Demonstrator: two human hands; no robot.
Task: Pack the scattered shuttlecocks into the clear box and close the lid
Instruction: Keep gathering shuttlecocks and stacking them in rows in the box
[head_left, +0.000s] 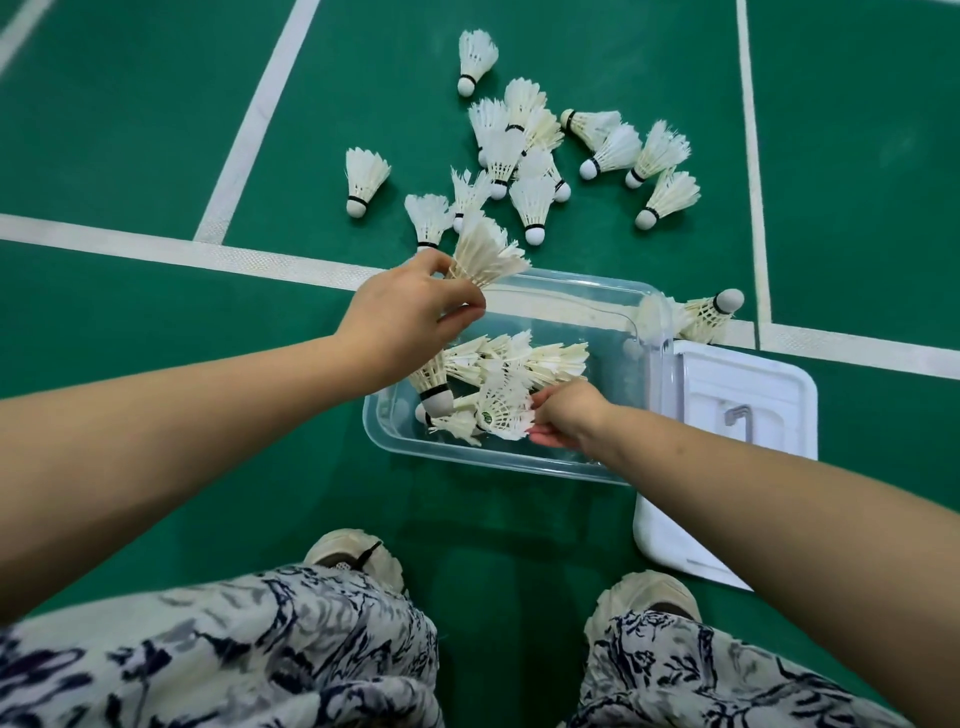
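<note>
The clear box (519, 462) sits on the green floor in front of me, with several white shuttlecocks (524, 364) lying inside. My left hand (405, 322) hovers over the box's left end, shut on a feathered shuttlecock (485, 252) whose skirt points up and away. My right hand (569, 413) reaches into the box and pinches the skirt of a shuttlecock (501, 408) there. Beyond the box, several scattered shuttlecocks (524, 156) lie in a loose heap. One more shuttlecock (709, 314) rests against the box's far right corner.
The white lid (779, 395) lies flat on the floor just right of the box. White court lines (156, 249) cross the green floor. My shoes (358, 556) and patterned trousers fill the bottom of the view.
</note>
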